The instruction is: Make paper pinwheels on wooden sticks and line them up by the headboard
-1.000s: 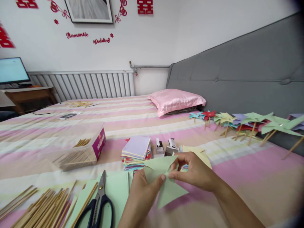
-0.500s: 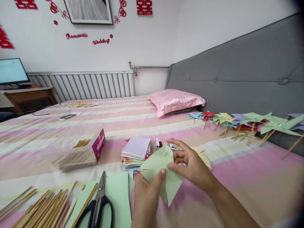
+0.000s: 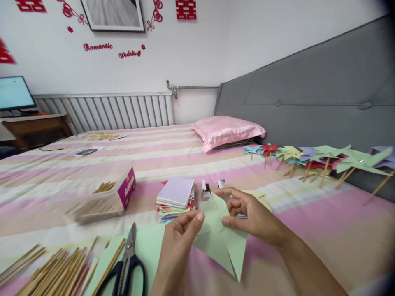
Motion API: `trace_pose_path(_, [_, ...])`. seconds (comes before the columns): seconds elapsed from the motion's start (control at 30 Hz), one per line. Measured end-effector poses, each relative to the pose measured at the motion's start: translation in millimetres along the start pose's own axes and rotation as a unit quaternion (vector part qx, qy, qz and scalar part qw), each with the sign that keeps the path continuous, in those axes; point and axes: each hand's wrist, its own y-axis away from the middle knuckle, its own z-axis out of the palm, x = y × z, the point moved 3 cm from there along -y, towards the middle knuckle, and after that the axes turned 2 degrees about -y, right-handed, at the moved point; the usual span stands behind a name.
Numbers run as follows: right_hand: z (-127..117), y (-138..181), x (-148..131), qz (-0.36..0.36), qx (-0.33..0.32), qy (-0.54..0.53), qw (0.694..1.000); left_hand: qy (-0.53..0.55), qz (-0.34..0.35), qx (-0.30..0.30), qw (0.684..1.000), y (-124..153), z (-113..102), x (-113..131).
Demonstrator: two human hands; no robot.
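Observation:
A pale green paper square (image 3: 216,240), slit from its corners, is held up between both hands, with two of its points hanging down. My left hand (image 3: 183,232) pinches its left side between thumb and fingers. On the right edge, my right hand (image 3: 247,213) grips the sheet, thumb in front and the index finger stretched along the top. Just behind lies a stack of coloured paper squares (image 3: 175,193), a lilac one uppermost. Scissors (image 3: 129,263) with dark handles rest on green paper sheets (image 3: 151,238), left of my left hand.
Bamboo sticks (image 3: 55,271) lie at the front left. Behind them stands a clear plastic box (image 3: 105,201) of sticks. Several paper pinwheels (image 3: 327,153) line the grey headboard (image 3: 308,82) at right. Small boxes (image 3: 205,189) and a pink pillow (image 3: 228,131) are further back.
The green paper has turned and shifted slightly right, its lower points hanging further down. My left hand has moved left and up, from the paper's middle to its left side.

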Motion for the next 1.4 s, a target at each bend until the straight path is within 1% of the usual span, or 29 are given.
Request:
trace_pose_path(0.13, [2, 0, -2, -0.006, -0.009, 0.031, 0.999, -0.062, -0.036, -0.065, 0.995, -6, -2, -15])
trace_pose_path(0.23, [4, 0, -3, -0.008, -0.015, 0.045, 0.999, -0.072, -0.057, -0.079, 0.993, -8, -4, -24])
trace_pose_path(0.37, [6, 0, -4, -0.012, -0.02, 0.056, 0.998, -0.066, -0.071, -0.097, 0.991, -7, -3, -25])
trace_pose_path(0.6, [9, 1, -7, -0.039, -0.01, 0.07, 0.997, -0.065, -0.083, -0.097, 0.99, -5, -1, -24])
trace_pose_path(0.77, [7, 1, -8, -0.063, -0.003, 0.046, 0.997, -0.05, -0.076, -0.051, 0.995, -6, -3, -23])
trace_pose_path(0.87, [3, 0, -10, -0.091, 0.038, 0.03, 0.995, -0.022, -0.072, -0.017, 0.997, -6, -5, -17])
trace_pose_path(0.97, [-4, 1, -13, -0.107, 0.119, 0.021, 0.987, 0.023, -0.081, 0.015, 0.996, -5, -8, -11])
trace_pose_path(1.1, [-13, 2, -14, -0.129, 0.228, 0.007, 0.965, 0.069, -0.075, 0.052, 0.993, -4, -14, -7])
trace_pose_path(1.17, [-15, 3, -14, -0.146, 0.247, -0.004, 0.958, 0.081, -0.078, 0.067, 0.991, -4, -16, -8])
trace_pose_path(1.23, [-14, 3, -13, -0.144, 0.216, -0.003, 0.966, 0.088, -0.086, 0.075, 0.989, -5, -18, -9])
trace_pose_path(1.33, [-7, 3, -11, -0.12, 0.109, 0.02, 0.987, 0.099, -0.083, 0.065, 0.99, -5, -17, -7])
trace_pose_path(1.4, [-1, 3, -9, -0.106, 0.045, 0.025, 0.993, 0.106, -0.08, 0.05, 0.99, -4, -15, -6])
